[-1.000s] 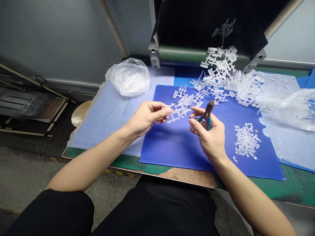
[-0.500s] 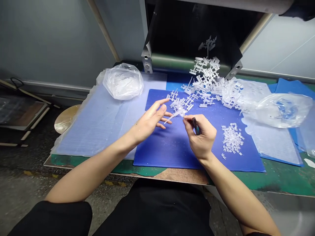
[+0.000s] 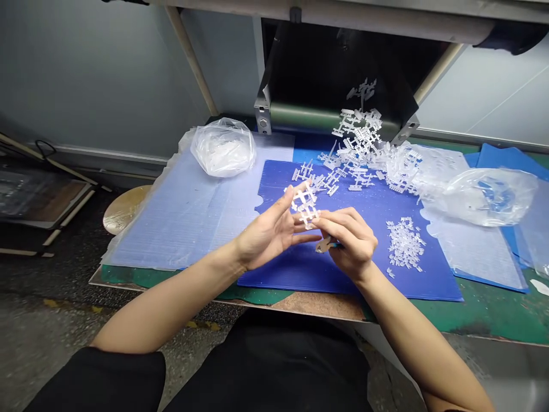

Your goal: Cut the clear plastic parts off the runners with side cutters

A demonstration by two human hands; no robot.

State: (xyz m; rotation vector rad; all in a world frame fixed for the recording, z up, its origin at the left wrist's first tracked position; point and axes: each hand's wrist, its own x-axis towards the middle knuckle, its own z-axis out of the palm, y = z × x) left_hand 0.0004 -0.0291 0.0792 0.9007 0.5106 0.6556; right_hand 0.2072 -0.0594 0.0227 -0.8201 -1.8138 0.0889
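A white plastic sprue with small moulded parts point(image 3: 305, 205) is held up over the blue corrugated sheet point(image 3: 278, 279). My left hand point(image 3: 270, 234) has its thumb and index finger on the sprue's left and upper side, the other fingers stretched out beneath. At the sprue's lower end, the fingertips of my right hand point(image 3: 354, 240) touch it. That same hand is closed round small nippers point(image 3: 325, 245), whose metal jaws stick out toward the left palm; the handles are mostly hidden. Just behind my hands lies a heap of similar sprues point(image 3: 360, 143).
Small loose white pieces point(image 3: 405, 243) lie in a pile right of my right hand. A clear bag of white parts point(image 3: 225, 149) stands back left, another clear bag point(image 3: 493, 194) lies at the right. A conveyor's end roller point(image 3: 304, 117) borders the table's back.
The sprue has been lifted toward me and turned upright between my hands. My left palm has rolled upward, and the nippers' jaws now point left below the sprue. The view has shifted slightly.
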